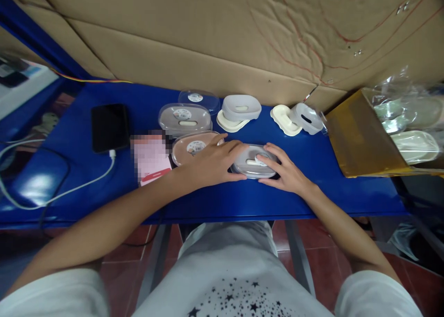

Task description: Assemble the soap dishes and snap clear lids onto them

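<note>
A grey oval plastic box with a clear lid [256, 171] sits on the blue table in front of me, a round label and a pale slot showing through its top. Around its left end my left hand [222, 159] is closed, thumb at the near side and fingers at the far side. My right hand [286, 171] grips the right end, with a finger on the lid by the label. Partly under my left hand is a pinkish oval box with a labelled clear lid [183, 149]. Behind it stands another clear-lidded grey box [173, 118].
Farther back are a loose clear lid [210, 100], a grey box part [249, 105] on a cream tray [231, 124], and another cream tray [282, 118] against a tilted grey part [310, 115]. A cardboard carton [364, 137] holds wrapped pieces. A cabled black device [109, 127] lies left.
</note>
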The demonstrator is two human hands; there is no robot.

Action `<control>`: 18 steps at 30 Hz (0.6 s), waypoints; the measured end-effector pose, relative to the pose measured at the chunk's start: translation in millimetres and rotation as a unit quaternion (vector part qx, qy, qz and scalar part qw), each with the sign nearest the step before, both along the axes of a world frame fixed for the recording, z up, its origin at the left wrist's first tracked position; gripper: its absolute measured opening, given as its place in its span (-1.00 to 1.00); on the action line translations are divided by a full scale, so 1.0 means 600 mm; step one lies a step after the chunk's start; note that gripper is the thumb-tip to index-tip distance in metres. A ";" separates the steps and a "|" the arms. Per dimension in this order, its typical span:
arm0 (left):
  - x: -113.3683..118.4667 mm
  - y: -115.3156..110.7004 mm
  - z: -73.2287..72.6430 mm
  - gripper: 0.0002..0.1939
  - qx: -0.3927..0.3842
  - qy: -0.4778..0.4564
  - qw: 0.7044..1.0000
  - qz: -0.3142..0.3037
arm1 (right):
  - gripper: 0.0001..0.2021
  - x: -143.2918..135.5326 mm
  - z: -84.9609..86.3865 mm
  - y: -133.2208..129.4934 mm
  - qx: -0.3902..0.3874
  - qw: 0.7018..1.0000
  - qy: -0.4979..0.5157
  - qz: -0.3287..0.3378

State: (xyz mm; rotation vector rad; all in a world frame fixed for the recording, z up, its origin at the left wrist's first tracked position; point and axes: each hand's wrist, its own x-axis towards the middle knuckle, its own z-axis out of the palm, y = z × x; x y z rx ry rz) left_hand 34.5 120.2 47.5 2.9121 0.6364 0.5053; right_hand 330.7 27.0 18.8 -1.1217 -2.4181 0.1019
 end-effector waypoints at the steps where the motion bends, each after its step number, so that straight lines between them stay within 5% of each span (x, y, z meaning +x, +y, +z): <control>1: 0.000 -0.002 -0.001 -0.24 0.003 0.005 1.000 -0.002 | -0.11 -0.001 0.001 0.000 -0.006 1.000 -0.001 0.003; 6: -0.008 -0.003 0.013 -0.19 0.037 0.027 0.999 0.000 | -0.15 0.038 0.015 -0.034 -0.024 0.998 -0.018 -0.049; 12: 0.026 0.057 0.048 -0.28 0.062 0.091 0.989 0.104 | -0.18 0.128 0.034 -0.112 0.032 0.963 -0.085 -0.253; 15: 0.070 0.091 0.054 -0.26 0.036 0.118 0.981 0.150 | -0.14 0.111 0.049 -0.102 0.050 0.960 -0.075 -0.264; 18: 0.100 0.079 0.055 -0.37 0.025 0.150 0.977 0.147 | -0.18 0.064 0.058 -0.051 0.042 0.973 -0.081 -0.211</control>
